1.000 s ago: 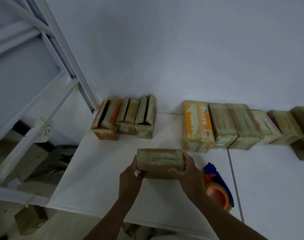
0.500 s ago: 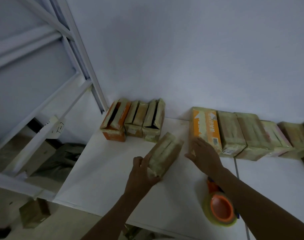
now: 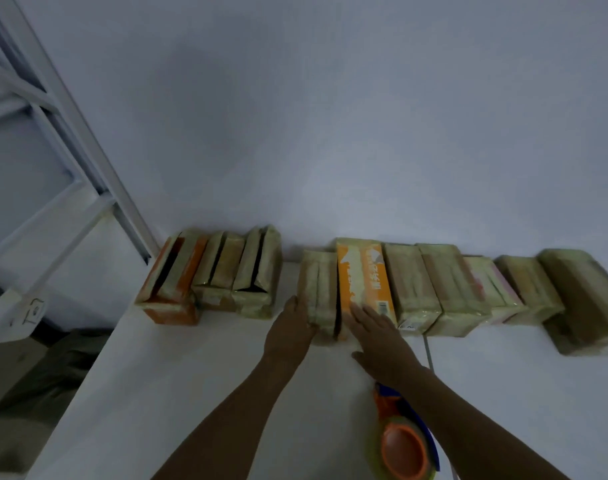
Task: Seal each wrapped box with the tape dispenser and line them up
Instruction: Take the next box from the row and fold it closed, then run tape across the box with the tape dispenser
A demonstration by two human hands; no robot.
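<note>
- The wrapped box [image 3: 317, 289] lies on the table [image 3: 191, 393], at the left end of the row [image 3: 434, 289], just beside the orange box [image 3: 363, 275].
- The left hand [image 3: 293, 323] is open. Its fingers press flat on the left side of the wrapped box, near the front corner.
- The right hand [image 3: 378, 337] is open too. It lies flat on the front part of the orange box and grips nothing.
- A thin dark gap shows between the two boxes, so I think the job now is to close it.
- Push gently sideways with the left hand until the sides meet.
- Hold the orange box down with the right hand, so the row does not slide away.
- Push low on the box, so it slides and does not tip over.
- Check that the front ends make one straight line, and the back ends sit near the wall [image 3: 330, 133].
- The tape dispenser [image 3: 404, 443] lies on the table under the right arm. Mind the elbow, so it does not get knocked.
- Three other boxes [image 3: 219, 271] stand apart on the left. Their tops look open, so they likely need tape next.
</note>
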